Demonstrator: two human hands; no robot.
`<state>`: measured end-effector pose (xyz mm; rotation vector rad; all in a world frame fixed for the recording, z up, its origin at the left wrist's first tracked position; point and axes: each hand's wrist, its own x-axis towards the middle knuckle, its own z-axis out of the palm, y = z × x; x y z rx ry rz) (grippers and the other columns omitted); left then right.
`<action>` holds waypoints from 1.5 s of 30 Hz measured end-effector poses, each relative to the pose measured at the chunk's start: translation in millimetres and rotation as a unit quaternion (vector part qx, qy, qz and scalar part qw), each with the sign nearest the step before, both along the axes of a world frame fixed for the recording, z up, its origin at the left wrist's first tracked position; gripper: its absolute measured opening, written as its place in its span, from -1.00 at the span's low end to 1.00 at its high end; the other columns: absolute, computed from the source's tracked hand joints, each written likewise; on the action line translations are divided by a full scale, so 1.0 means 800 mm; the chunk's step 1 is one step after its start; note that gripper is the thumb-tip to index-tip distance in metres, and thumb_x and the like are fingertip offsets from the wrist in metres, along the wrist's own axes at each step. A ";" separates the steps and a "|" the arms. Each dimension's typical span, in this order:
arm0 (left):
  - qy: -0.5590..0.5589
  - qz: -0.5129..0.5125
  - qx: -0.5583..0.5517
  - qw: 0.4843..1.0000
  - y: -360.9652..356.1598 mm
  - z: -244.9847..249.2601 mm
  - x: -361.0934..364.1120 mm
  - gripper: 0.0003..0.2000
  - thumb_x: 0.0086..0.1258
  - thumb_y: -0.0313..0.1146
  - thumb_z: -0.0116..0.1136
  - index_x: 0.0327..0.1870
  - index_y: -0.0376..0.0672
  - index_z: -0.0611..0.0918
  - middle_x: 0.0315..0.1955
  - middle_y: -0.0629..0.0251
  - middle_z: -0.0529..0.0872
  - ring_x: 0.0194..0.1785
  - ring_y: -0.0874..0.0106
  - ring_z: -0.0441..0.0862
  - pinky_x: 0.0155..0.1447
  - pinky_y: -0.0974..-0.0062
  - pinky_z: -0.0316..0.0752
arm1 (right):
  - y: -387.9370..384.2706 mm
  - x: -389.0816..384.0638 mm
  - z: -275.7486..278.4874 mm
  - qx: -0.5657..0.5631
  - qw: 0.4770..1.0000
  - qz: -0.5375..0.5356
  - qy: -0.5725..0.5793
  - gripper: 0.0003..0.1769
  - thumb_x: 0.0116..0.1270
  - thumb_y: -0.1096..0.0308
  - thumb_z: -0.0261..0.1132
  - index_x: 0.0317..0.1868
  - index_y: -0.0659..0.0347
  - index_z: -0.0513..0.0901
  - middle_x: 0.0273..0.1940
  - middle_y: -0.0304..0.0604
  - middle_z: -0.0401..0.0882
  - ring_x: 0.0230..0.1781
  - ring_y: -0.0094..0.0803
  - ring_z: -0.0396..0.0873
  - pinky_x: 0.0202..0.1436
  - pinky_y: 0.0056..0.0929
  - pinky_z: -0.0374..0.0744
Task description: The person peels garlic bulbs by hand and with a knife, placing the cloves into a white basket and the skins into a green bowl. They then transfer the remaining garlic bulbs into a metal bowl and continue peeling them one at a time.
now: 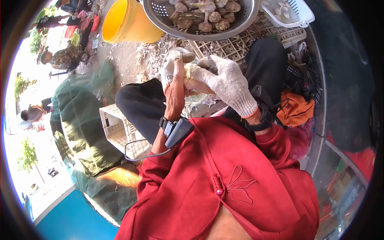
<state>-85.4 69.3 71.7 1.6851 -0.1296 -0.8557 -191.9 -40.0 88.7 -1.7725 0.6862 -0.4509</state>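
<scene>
Above my lap, my left hand point(175, 76) and my right hand point(229, 82) are brought together, fingers closed. Between them is a pale yellowish garlic bulb point(188, 71), mostly covered by the fingers. A white knitted glove with an orange cuff covers my right hand; the left glove looks greyish and worn, with the thumb side bare. Just beyond the hands, a perforated metal basin point(192, 33) holds several dirt-brown garlic bulbs point(214, 17). At upper right, a white plastic basket point(298, 22) contains pale garlic cloves point(285, 11).
A yellow bucket point(132, 28) stands left of the basin, which rests on a beige slatted crate point(236, 48). Garlic skins litter the ground. Another white crate point(120, 128) and a green mesh sack point(80, 120) lie left. An orange cloth point(295, 109) lies right. Several people sit farther left.
</scene>
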 end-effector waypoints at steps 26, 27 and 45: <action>0.295 -0.045 -0.319 0.900 -0.035 -0.004 -0.010 -0.59 0.53 -0.09 -0.12 -0.11 -0.35 0.55 -0.19 -0.03 0.71 -0.24 0.27 0.71 -0.25 0.51 0.62 | 0.019 0.000 -0.057 0.407 0.862 -0.157 -0.259 -0.75 0.40 0.44 0.02 -0.05 0.28 0.60 -0.44 -0.37 0.54 -0.45 -0.62 0.48 -0.36 -0.59 0.49; 0.291 -0.046 -0.321 0.900 -0.031 -0.017 0.001 -0.59 0.53 -0.10 -0.12 -0.09 -0.36 0.55 -0.19 -0.03 0.71 -0.22 0.27 0.71 -0.23 0.49 0.64 | 0.012 -0.008 -0.049 0.409 0.876 -0.113 -0.228 -0.74 0.37 0.46 0.03 -0.04 0.26 0.59 -0.42 -0.36 0.53 -0.48 -0.65 0.44 -0.41 -0.62 0.45; 0.353 0.035 -0.291 0.889 -0.077 0.035 -0.029 -0.61 0.41 0.07 -0.01 -0.18 -0.10 0.61 -0.35 0.26 0.70 -0.30 0.38 0.65 -0.21 0.40 0.58 | -0.059 -0.018 -0.003 0.509 0.825 -0.107 -0.220 -0.87 0.40 0.31 0.19 -0.26 0.17 0.57 -0.54 -0.40 0.49 -0.73 -0.73 0.29 -0.71 -0.68 0.25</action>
